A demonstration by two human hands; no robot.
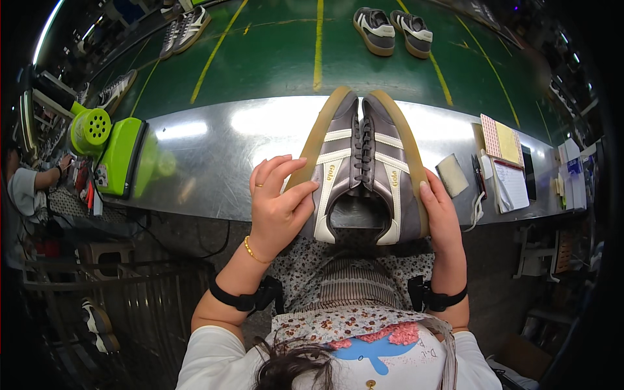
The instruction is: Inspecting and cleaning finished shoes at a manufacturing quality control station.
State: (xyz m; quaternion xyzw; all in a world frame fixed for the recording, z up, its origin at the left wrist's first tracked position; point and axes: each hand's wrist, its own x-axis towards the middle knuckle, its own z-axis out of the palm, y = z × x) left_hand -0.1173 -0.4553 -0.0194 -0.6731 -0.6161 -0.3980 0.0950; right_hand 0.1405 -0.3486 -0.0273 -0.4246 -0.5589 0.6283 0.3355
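A pair of grey sneakers with white stripes, dark laces and gum-coloured soles is held side by side over the bench's near edge, toes pointing away from me. My left hand (279, 205) is at the outer side of the left sneaker (337, 156), its fingers bent and partly spread against the sole edge and upper. Around the outer heel side of the right sneaker (398, 166) my right hand (442, 211) is closed, thumb on the sole edge. The inner sides of the two shoes touch near the laces.
The shiny metal bench (214, 156) borders a green surface (279, 52) with yellow lines. More sneakers (375, 31) stand at the back. A lime-green machine (117, 156) is at left. At right lie a white sponge (452, 175) and an open notebook (511, 185). A co-worker's arm (49, 175) shows far left.
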